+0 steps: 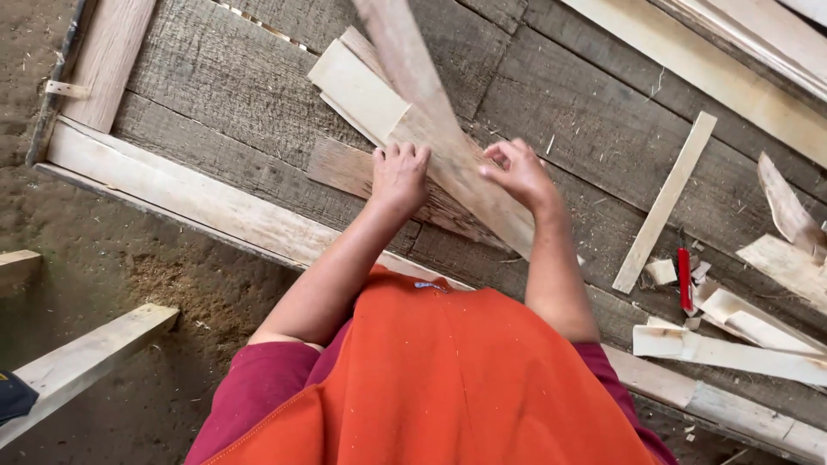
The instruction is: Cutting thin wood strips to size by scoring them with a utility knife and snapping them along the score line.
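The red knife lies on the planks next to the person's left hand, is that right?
Not quite. The red knife does lie on the planks, but it is off beyond the right hand, not next to the left hand. The head view shows this.

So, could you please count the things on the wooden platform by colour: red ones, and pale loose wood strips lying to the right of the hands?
Red tool: 1
Long pale strip: 1
Pale offcuts at the right edge: about 5, since they overlap
Total: about 7
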